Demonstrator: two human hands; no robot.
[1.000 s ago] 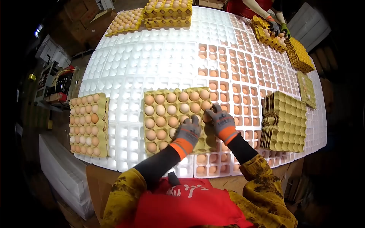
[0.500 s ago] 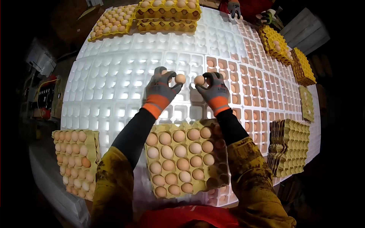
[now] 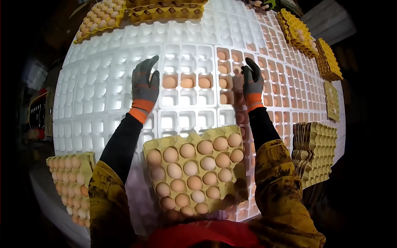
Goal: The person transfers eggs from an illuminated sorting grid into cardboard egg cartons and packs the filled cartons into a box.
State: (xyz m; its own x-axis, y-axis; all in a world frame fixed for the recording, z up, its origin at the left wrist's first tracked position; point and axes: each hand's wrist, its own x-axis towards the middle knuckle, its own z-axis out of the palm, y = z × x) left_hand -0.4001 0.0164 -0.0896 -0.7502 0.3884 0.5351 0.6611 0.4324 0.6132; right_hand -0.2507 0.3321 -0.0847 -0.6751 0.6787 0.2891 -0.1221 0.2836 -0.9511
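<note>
My left hand (image 3: pixel 145 84), in a grey glove with an orange cuff, hovers over white foam trays, its fingers stretched out and its thumb apart. Just right of it, three brown eggs (image 3: pixel 187 83) lie in one row of a foam tray (image 3: pixel 186 101). My right hand (image 3: pixel 253 80), gloved alike, is over the adjoining, partly filled foam tray (image 3: pixel 216 76). Its fingers are bent but apart, with the tips beside an egg (image 3: pixel 237 70) in a cell; its palm is hidden. Nearer me lies a pulp egg tray (image 3: pixel 215 197) holding many eggs.
Another egg-filled pulp tray (image 3: pixel 89 159) stands at the left edge. Stacked pulp trays (image 3: pixel 314 153) stand at right. Yellow trays (image 3: pixel 165 14) line the far edge, with more yellow trays (image 3: pixel 328 60) at far right. Another person's glove (image 3: pixel 269 5) shows at the top.
Both hands have moved apart, the left one leftward and the right one rightward. The eggs at their fingertips have left their grasp. A row of three eggs now shows between the hands.
</note>
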